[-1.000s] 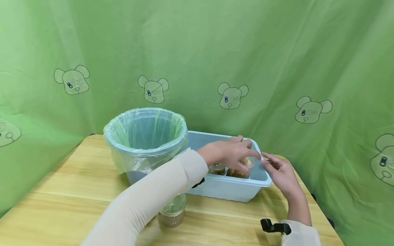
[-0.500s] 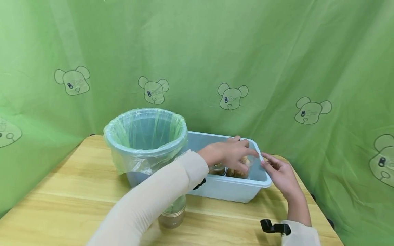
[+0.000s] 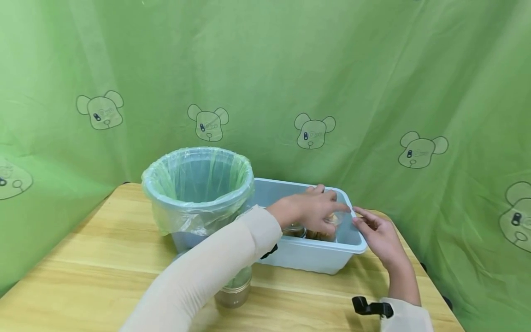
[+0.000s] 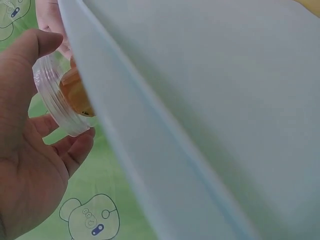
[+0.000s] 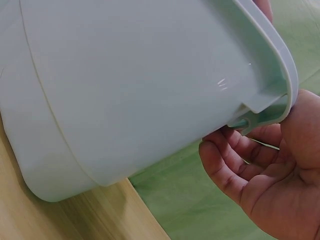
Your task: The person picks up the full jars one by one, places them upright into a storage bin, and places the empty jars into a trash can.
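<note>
My left hand (image 3: 312,211) reaches over the near wall of a light blue plastic bin (image 3: 307,254) and grips a clear jar from above. In the left wrist view, thumb and fingers curl round the ridged, transparent top of the jar (image 4: 52,97); something orange-brown shows inside, and the bin wall hides the rest. Another clear jar (image 3: 293,229) with brown contents stands beside it in the bin, partly behind the wrist. At the bin's right end my right hand (image 3: 380,240) holds the rim, thumb against the outer edge and fingers curled beneath the lip (image 5: 287,95).
A round tub (image 3: 199,203) lined with a thin green plastic bag stands left of the bin. Partly under the left sleeve (image 3: 207,263), a greenish jar (image 3: 234,295) stands on the wooden table (image 3: 103,258). A green curtain (image 3: 265,55) hangs behind.
</note>
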Demonstrator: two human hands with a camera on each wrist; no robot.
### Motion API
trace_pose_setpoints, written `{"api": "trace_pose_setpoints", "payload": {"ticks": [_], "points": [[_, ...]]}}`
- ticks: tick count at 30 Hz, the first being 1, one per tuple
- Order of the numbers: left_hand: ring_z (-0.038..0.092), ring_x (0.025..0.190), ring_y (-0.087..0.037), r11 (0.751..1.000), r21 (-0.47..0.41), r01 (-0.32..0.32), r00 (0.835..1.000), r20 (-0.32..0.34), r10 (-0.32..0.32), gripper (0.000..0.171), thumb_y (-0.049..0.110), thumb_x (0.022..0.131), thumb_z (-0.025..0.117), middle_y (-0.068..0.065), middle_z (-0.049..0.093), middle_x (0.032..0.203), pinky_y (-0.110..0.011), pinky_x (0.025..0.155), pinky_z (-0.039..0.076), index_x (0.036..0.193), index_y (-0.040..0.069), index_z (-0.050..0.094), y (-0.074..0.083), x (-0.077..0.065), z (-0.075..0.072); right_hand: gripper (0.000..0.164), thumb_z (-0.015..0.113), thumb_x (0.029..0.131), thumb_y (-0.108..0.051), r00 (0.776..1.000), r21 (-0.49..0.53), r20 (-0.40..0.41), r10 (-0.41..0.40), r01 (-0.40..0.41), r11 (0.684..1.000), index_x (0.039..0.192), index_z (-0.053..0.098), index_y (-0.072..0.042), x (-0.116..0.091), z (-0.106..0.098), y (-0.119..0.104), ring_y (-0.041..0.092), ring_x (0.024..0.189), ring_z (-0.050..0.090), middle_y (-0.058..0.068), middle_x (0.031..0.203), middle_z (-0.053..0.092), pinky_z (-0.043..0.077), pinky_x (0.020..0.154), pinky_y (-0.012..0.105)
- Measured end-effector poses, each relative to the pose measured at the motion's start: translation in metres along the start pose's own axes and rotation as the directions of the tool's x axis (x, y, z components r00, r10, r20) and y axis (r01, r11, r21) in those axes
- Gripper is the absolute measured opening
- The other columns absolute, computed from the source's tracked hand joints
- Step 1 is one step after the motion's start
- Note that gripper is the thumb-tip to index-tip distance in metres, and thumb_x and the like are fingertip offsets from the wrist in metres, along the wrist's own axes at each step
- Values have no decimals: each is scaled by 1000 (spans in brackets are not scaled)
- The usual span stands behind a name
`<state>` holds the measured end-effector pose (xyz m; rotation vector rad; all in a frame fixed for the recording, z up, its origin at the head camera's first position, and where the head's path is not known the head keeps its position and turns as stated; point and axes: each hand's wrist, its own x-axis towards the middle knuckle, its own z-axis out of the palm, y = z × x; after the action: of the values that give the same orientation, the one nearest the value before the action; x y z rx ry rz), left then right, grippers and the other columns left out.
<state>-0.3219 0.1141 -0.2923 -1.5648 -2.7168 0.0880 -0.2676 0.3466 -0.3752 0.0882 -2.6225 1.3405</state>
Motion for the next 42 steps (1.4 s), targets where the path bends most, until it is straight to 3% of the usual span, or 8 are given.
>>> {"api": "trace_pose_setpoints", "payload": {"ticks": [10, 21, 29, 42], "points": [[37, 116, -13, 999, 48, 6, 1000, -3, -6, 66, 53, 101, 57, 5, 43, 147, -30, 99, 36, 160, 38, 32, 3, -8, -8, 59, 53, 107, -42, 1000, 2, -10, -17, 17, 1000, 153, 47, -7, 0, 1, 1, 5, 97, 60, 22, 127, 62, 54, 73, 24], [39, 128, -16, 994, 108, 8, 999, -34, -5, 64, 56, 103, 51, 5, 43, 151, -33, 105, 36, 160, 36, 32, 2, -21, -33, 59, 51, 107, -43, 1000, -2, 6, -13, 13, 1000, 154, 45, -8, -1, 0, 0, 5, 97, 59, 21, 128, 61, 54, 73, 25], [38, 133, -17, 993, 112, 33, 998, -58, -26, 64, 54, 103, 52, 4, 40, 156, -37, 111, 33, 160, 35, 31, -4, -38, -50, 59, 52, 107, -41, 1000, 4, 5, -9, 9, 1000, 154, 45, -7, 0, 1, -1, 5, 96, 60, 22, 127, 62, 55, 73, 25], [40, 125, -19, 986, 161, 41, 993, -112, -23, 62, 53, 103, 52, 3, 45, 149, -37, 102, 37, 159, 34, 34, -10, -69, -60, 58, 53, 107, -40, 1000, -6, -11, -7, 7, 1000, 153, 47, -6, -1, 2, -4, 6, 95, 60, 23, 125, 62, 55, 72, 25]]}}
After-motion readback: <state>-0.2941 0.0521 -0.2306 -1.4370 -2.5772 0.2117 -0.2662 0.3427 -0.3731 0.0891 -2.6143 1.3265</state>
